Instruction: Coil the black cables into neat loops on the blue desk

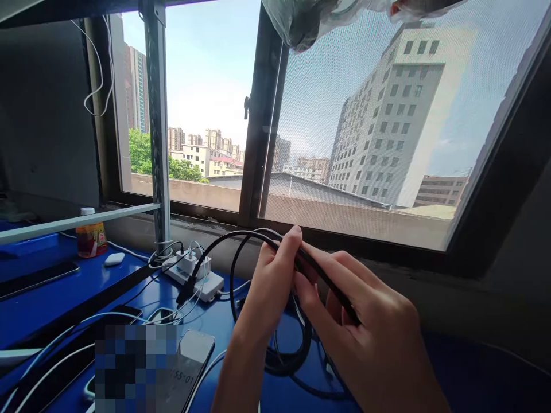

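A black cable point(235, 234) runs through both of my hands above the blue table. My left hand point(275, 269) pinches it between thumb and fingers. Close beside it, my right hand point(365, 304) has its fingers wrapped round another stretch of the same cable, which crosses the palm. Loops of the cable hang under the hands and rest on the table. At the left, one end with a black plug point(186, 291) hangs in front of a white power strip point(210, 285). My fingers hide part of the cable.
Phones, one of them grey point(196, 350), lie among white cords on the blue table point(116, 275). A bottle with a white cap point(92, 235) and a white mouse-shaped object point(114, 259) are at the left. A metal post point(157, 126) stands before the window; a plastic bag point(301, 26) hangs overhead.
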The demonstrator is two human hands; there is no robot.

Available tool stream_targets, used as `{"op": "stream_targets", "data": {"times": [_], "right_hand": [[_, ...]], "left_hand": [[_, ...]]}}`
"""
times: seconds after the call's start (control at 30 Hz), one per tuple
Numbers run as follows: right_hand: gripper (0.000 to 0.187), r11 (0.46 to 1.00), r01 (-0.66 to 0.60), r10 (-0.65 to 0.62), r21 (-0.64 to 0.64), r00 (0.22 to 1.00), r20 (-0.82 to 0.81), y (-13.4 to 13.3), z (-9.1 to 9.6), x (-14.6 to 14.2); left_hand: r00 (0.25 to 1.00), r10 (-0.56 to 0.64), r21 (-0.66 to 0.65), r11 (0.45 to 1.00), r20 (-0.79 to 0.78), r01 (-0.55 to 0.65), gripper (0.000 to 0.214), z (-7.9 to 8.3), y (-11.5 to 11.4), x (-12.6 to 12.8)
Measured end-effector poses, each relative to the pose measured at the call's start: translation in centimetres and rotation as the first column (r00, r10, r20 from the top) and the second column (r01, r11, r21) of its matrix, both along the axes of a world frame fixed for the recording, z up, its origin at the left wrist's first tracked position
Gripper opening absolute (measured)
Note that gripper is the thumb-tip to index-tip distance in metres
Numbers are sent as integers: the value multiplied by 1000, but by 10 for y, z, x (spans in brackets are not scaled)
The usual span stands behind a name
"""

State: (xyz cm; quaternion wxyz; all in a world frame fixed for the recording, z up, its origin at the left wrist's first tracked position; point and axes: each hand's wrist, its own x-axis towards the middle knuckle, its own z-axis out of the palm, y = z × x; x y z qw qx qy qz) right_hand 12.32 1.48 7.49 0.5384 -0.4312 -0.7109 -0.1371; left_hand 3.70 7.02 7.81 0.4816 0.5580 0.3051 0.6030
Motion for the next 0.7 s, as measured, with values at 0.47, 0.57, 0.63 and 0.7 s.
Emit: {"op": "stream_targets", "data": {"times": [0.47,0.57,0.63,0.7], "right_hand": [[31,926,-255,135,-279,912,-387,5,0,16],[33,968,-187,108,-167,913,-392,4,1,12],[33,975,-164,107,-149,937,-332,4,-1,7],[36,974,-156,109,-164,959,-263,4,-4,5]], "left_hand": [[945,-46,-139,986,325,96,39,6,12,-23],[967,-150,-132,975,204,179,53,6,6,-9],[952,-223,-166,951,212,260,54,5,3,1],[933,-276,-187,929,232,321,52,4,3,8]]}}
